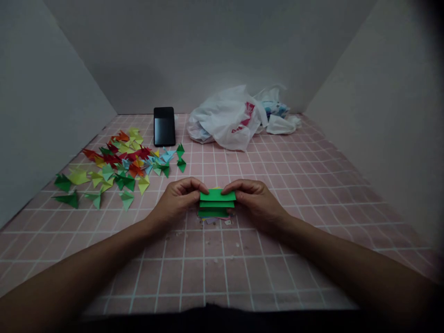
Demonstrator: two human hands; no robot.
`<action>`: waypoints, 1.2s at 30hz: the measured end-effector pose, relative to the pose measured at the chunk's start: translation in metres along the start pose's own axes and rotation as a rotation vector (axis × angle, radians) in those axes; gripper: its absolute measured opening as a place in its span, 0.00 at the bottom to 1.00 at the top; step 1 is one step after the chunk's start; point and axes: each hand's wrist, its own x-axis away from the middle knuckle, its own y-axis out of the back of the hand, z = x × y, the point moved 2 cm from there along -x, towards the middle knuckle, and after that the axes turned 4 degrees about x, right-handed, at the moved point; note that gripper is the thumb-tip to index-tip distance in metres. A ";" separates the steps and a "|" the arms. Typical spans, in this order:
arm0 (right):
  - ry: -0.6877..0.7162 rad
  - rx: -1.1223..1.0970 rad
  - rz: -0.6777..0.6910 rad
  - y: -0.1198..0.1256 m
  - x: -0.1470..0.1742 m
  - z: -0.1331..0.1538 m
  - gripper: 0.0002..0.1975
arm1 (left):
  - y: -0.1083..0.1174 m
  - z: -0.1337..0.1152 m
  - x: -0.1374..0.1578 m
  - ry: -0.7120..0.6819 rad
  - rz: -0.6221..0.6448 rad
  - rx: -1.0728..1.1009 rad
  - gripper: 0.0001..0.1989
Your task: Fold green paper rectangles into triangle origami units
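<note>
A sheet of green paper (pixel 218 195) with crosswise folds is held between my two hands, above the middle of the table. My left hand (pixel 180 195) pinches its left edge between thumb and fingers. At the right edge, my right hand (pixel 257 200) grips it the same way. Beneath the green paper, edges of other coloured papers (pixel 211 220) show; most of that pile is hidden. Small pale scraps (pixel 215 260) lie scattered on the cloth in front of it.
Many folded paper birds (pixel 113 162) in red, yellow, green and blue spread over the left side. Behind them a black phone (pixel 164 127) lies on the pink checked tablecloth (pixel 294 185). White plastic bags (pixel 225 118) sit at the back, with walls on three sides.
</note>
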 end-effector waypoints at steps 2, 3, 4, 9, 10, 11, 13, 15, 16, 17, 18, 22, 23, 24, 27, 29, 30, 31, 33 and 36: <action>-0.007 -0.010 -0.003 0.000 0.000 0.001 0.07 | 0.001 -0.001 0.000 -0.029 -0.002 -0.031 0.03; -0.008 -0.014 -0.001 0.000 0.001 0.001 0.07 | 0.001 -0.002 0.001 -0.043 -0.002 -0.049 0.03; -0.004 -0.012 0.000 0.000 0.001 0.002 0.07 | 0.002 -0.002 0.001 -0.054 0.000 -0.066 0.02; 0.064 0.079 0.038 0.002 0.001 0.002 0.07 | 0.005 -0.001 -0.002 -0.117 -0.015 -0.114 0.01; 0.077 0.101 0.053 0.002 0.001 0.002 0.06 | 0.006 -0.001 -0.002 -0.128 -0.016 -0.111 0.01; 0.087 0.118 0.067 0.003 0.002 0.002 0.06 | 0.006 -0.001 -0.003 -0.134 -0.014 -0.105 0.03; 0.096 0.142 0.082 0.003 0.002 0.002 0.05 | 0.006 0.000 -0.004 -0.133 -0.001 -0.099 0.07; 0.097 0.162 0.085 0.004 0.002 0.003 0.05 | 0.006 -0.001 -0.004 -0.119 0.015 -0.116 0.08; 0.099 0.175 0.087 0.004 0.002 0.003 0.05 | 0.006 -0.001 -0.003 -0.111 0.017 -0.130 0.07; 0.104 0.191 0.089 0.004 0.002 0.003 0.05 | 0.006 -0.001 -0.003 -0.098 0.014 -0.144 0.06; 0.111 0.209 0.094 0.004 0.002 0.004 0.05 | 0.005 -0.001 -0.003 -0.083 0.006 -0.149 0.06; 0.176 0.300 0.112 0.005 0.001 0.005 0.06 | 0.003 -0.002 0.000 0.006 -0.026 -0.060 0.08; 0.201 0.332 0.112 0.005 0.001 0.006 0.07 | 0.002 -0.002 0.001 0.027 -0.031 -0.036 0.09; 0.229 0.368 0.113 0.006 0.001 0.006 0.08 | 0.001 -0.003 0.001 0.042 -0.035 -0.025 0.11; 0.327 0.480 0.131 0.005 0.001 0.007 0.11 | -0.002 -0.004 0.002 0.051 -0.016 -0.066 0.15; 0.393 0.543 0.166 0.004 0.002 0.007 0.13 | -0.003 -0.003 0.002 0.055 0.024 -0.099 0.16; 0.424 0.572 0.185 0.003 0.002 0.007 0.14 | -0.003 -0.002 0.002 0.067 0.046 -0.109 0.16; 0.454 0.599 0.204 0.002 0.003 0.007 0.14 | -0.004 -0.001 0.002 0.081 0.062 -0.113 0.16; 0.511 0.640 0.239 0.001 0.004 0.006 0.15 | -0.004 0.001 0.002 0.108 0.085 -0.131 0.15; 0.574 0.672 0.272 -0.001 0.005 0.005 0.15 | -0.005 0.002 0.004 0.143 0.109 -0.192 0.15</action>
